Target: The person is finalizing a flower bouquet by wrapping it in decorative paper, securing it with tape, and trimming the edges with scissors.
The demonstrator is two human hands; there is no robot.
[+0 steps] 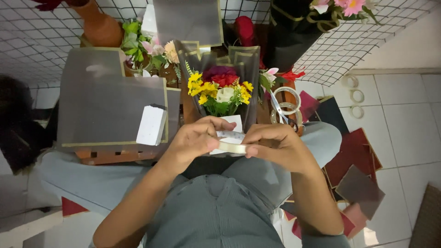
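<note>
Both hands' grip pinching tape strip (232,147): left hand (195,140), right hand (275,142); bouquet (220,89) base hidden behind.

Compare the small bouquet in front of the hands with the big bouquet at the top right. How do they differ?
The small bouquet shows yellow, dark red and white blooms; the big bouquet shows pink ones.
The small bouquet has grey translucent wrapping with a gold edge; the big bouquet has opaque black wrapping.
The small bouquet stands just beyond the left hand and right hand, which hold a strip of tape; the big bouquet is partly cut off by the frame.
Both are wrapped flowers.
</note>
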